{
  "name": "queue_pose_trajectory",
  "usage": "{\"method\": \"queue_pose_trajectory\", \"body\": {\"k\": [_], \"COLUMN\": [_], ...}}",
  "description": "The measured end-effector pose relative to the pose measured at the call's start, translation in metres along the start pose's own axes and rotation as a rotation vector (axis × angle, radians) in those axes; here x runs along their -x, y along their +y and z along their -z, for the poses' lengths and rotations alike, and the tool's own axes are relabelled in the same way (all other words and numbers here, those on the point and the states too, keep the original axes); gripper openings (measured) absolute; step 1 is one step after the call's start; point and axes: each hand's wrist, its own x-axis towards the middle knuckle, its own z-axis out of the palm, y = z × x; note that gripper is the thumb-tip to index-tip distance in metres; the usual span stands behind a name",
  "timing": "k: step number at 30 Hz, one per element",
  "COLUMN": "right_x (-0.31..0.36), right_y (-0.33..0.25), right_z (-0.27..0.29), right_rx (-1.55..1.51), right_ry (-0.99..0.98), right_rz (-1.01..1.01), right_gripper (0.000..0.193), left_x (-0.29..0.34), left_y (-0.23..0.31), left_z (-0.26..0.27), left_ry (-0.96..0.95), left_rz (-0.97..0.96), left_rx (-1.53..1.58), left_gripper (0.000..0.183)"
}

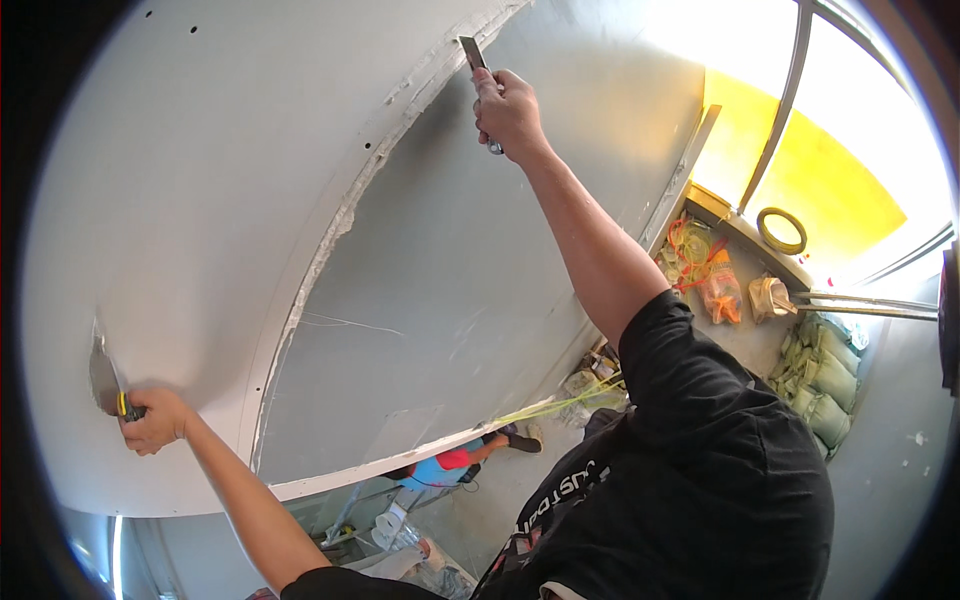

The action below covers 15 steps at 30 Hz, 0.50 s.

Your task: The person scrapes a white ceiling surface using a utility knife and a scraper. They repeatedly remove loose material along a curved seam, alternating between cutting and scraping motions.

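My left hand (155,420) grips a putty knife (103,372) with a wide metal blade and a yellow-and-black handle. Its blade lies against the white curved panel (200,220), close to the panel's lower left edge. Higher up, my right hand (510,115) is closed around a utility knife (473,52) with a metal body. The knife's tip is at the rough, ragged white joint (345,212), where the panel meets the grey wall surface (430,270). Whether the tip touches the joint, I cannot tell.
Far below, a person in blue and red (440,470) is on the floor. Stacked pale green sacks (825,380), an orange bag (720,290) and a roll of tape (781,230) lie at the right, near a bright yellow-tinted window (830,165). Clear plastic wrapping (440,575) lies below.
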Motion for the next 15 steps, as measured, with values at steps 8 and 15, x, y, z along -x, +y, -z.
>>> {"method": "queue_pose_trajectory", "body": {"k": [8,15], "right_x": [0.000,0.011], "right_y": [0.002,0.001], "right_z": [-0.003,-0.027], "right_rx": [0.024,-0.106], "right_ry": [0.011,0.049], "right_rz": [-0.008,-0.043], "right_gripper": [0.035,0.036], "left_x": [-0.001,-0.003], "left_y": [-0.005,-0.006], "left_z": [-0.002,-0.007], "left_ry": [0.016,0.039], "left_rz": [-0.009,0.000], "left_rx": [0.004,0.026], "left_gripper": [0.034,0.033]}}
